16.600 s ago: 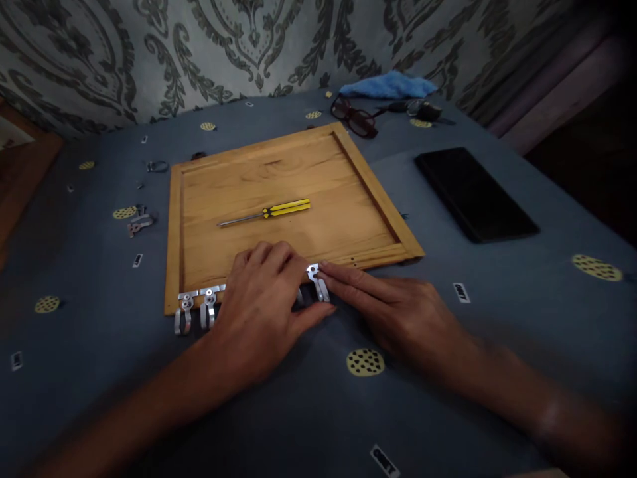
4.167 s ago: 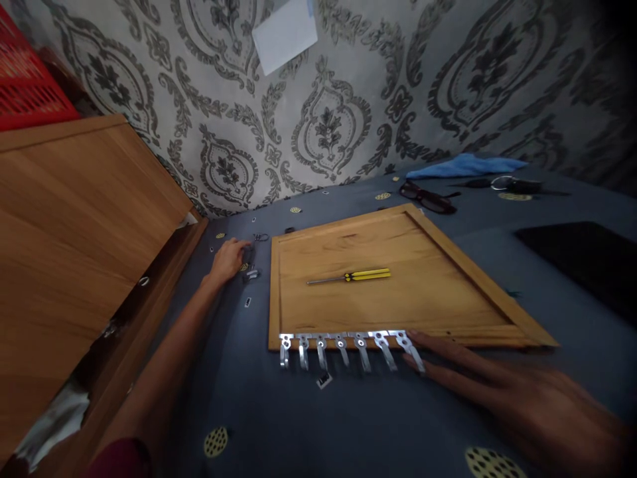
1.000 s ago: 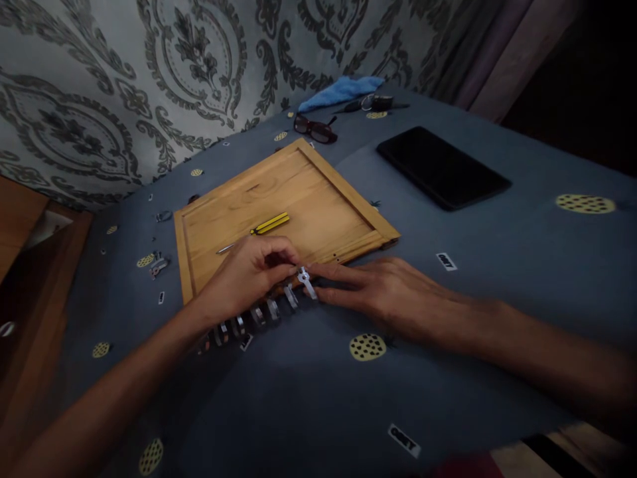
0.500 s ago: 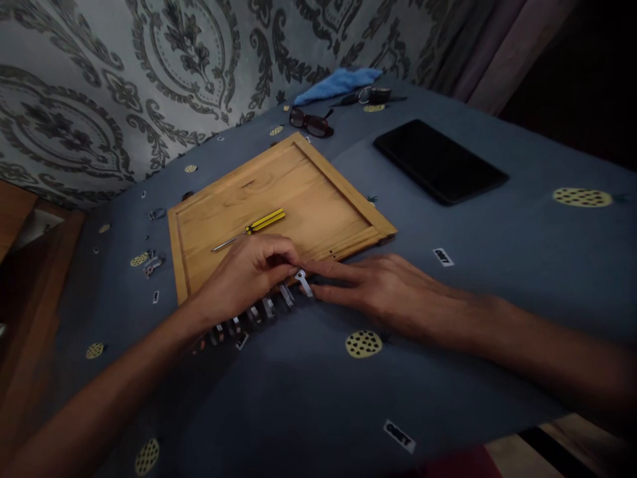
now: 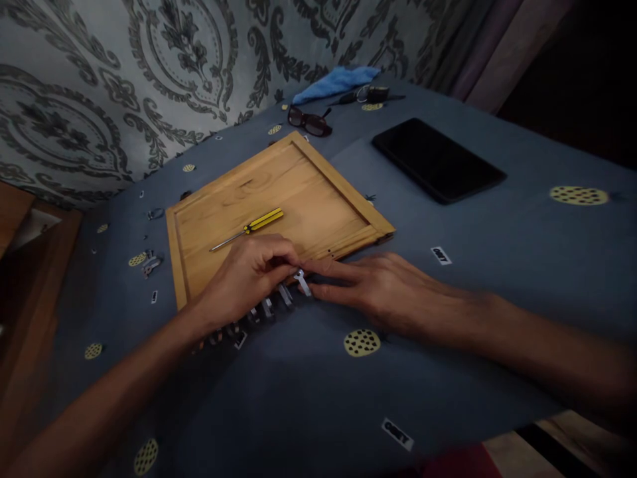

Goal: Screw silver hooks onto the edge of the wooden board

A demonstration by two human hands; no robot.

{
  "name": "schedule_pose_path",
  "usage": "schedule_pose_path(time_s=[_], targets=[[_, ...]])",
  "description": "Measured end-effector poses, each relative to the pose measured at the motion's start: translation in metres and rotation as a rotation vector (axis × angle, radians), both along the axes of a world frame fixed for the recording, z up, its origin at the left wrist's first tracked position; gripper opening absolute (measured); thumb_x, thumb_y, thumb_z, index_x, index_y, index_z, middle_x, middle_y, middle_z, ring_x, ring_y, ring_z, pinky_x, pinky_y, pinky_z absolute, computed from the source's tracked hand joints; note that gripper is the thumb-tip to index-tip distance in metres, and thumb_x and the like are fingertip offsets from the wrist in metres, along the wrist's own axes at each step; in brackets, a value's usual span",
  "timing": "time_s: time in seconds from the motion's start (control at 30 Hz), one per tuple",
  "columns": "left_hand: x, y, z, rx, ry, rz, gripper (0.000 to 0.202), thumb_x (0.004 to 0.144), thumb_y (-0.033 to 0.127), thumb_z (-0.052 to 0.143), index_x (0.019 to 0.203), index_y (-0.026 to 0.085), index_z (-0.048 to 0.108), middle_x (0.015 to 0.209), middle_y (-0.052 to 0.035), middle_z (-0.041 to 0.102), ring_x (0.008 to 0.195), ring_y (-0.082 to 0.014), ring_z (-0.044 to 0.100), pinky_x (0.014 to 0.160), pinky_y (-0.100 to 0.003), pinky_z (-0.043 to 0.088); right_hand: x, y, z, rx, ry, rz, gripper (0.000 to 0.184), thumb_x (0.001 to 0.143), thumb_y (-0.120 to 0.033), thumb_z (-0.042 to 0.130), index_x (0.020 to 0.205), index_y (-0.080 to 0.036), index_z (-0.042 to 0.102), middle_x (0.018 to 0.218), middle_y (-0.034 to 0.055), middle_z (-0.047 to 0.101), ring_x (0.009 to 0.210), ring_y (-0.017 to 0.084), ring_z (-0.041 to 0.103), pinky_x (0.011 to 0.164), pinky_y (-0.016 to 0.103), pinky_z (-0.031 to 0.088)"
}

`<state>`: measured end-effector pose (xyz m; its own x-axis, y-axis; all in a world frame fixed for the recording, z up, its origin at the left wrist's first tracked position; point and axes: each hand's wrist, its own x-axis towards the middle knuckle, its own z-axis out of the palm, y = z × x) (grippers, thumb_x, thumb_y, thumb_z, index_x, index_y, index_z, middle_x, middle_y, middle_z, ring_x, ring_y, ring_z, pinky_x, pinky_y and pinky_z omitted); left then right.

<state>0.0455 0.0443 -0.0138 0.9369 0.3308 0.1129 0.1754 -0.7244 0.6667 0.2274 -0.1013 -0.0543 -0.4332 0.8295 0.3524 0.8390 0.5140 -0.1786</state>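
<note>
Left hand (image 5: 249,272) has moved from loose hooks (image 5: 151,266) to end hook (image 5: 303,284) on wooden panel (image 5: 318,192): pinched, contents hidden. Right hand (image 5: 398,285) touches it, hold unclear. Hook row (image 5: 285,297) placed; loose hooks remain.

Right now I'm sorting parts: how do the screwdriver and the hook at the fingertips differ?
The screwdriver has a yellow handle; the hook looks silvery. The screwdriver lies on the wooden panel; the hook sits at its edge between left hand and right hand. Both show metal.
</note>
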Motion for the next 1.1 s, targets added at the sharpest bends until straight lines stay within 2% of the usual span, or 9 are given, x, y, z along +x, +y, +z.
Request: schedule_pose_path(time_s=[0.13,0.27,0.33,0.5,0.63,0.7,0.83,1.1], targets=[[0.002,-0.002,0.000,0.038,0.000,-0.026,0.018,0.089,0.009,0.066,0.072,0.016,0.065,0.068,0.0033,0.063,0.065,-0.0092,0.059,0.061,-0.021,0.041,0.000,0.000,-0.003,0.011,0.004,0.010,0.045,0.074,0.003,0.054,0.107,-0.021,0.071,0.139,0.0050,0.067,0.055,0.009,0.058,0.047,0.028,0.030],[0.001,0.000,0.008,0.014,0.075,-0.022,0.009,0.088,0.012,0.066,0.081,0.017,0.068,0.078,0.0010,0.069,0.074,-0.0119,0.064,0.067,-0.023,0.045,0.000,0.000,-0.002,0.008,-0.019,-0.003,0.049,0.075,0.003,0.053,0.112,-0.023,0.072,0.142,0.0057,0.065,0.054,0.009,0.059,0.047,0.028,0.031],[-0.004,0.001,0.015,0.008,0.108,0.035,0.005,0.089,0.015,0.065,0.090,0.018,0.070,0.085,-0.0002,0.072,0.079,-0.0136,0.066,0.070,-0.024,0.047,0.000,-0.001,-0.001,0.004,-0.026,-0.004,0.052,0.075,0.004,0.052,0.115,-0.023,0.071,0.141,0.0050,0.066,0.056,0.010,0.061,0.048,0.028,0.034],[-0.025,-0.009,0.027,0.087,0.118,0.194,0.019,0.092,0.034,0.066,0.103,0.019,0.069,0.101,-0.0041,0.074,0.095,-0.0197,0.068,0.080,-0.031,0.051,-0.001,0.001,0.000,0.004,-0.045,0.001,0.058,0.074,0.005,0.051,0.120,-0.024,0.070,0.142,0.0036,0.065,0.066,0.012,0.068,0.052,0.027,0.042],[-0.030,-0.032,0.019,0.314,0.212,0.214,0.034,0.084,0.045,0.078,0.106,0.020,0.069,0.107,-0.0058,0.070,0.106,-0.0280,0.062,0.090,-0.043,0.048,-0.001,0.002,-0.001,-0.006,-0.049,0.006,0.056,0.076,0.004,0.054,0.122,-0.025,0.070,0.140,0.0037,0.067,0.063,0.012,0.069,0.049,0.026,0.041],[-0.028,-0.042,0.013,0.372,0.257,0.240,0.040,0.082,0.048,0.080,0.107,0.020,0.069,0.108,-0.0063,0.069,0.108,-0.0300,0.059,0.093,-0.047,0.047,-0.001,0.002,-0.002,0.008,-0.038,0.005,0.054,0.078,0.003,0.056,0.122,-0.025,0.070,0.136,0.0045,0.069,0.063,0.012,0.070,0.048,0.025,0.041],[-0.020,-0.051,0.007,0.396,0.288,0.267,0.041,0.081,0.050,0.080,0.106,0.019,0.070,0.108,-0.0060,0.067,0.108,-0.0299,0.056,0.094,-0.049,0.045,-0.001,0.002,-0.003,0.015,-0.028,-0.001,0.051,0.081,0.002,0.058,0.122,-0.026,0.070,0.136,0.0050,0.069,0.069,0.014,0.074,0.049,0.024,0.044],[-0.016,-0.053,0.001,0.405,0.301,0.319,0.032,0.086,0.047,0.076,0.101,0.020,0.071,0.102,-0.0052,0.068,0.105,-0.0281,0.055,0.091,-0.046,0.044,-0.001,0.001,-0.004,-0.006,0.016,0.023,0.049,0.082,0.005,0.055,0.119,-0.022,0.071,0.137,0.0079,0.068,0.071,0.015,0.074,0.050,0.025,0.047]])
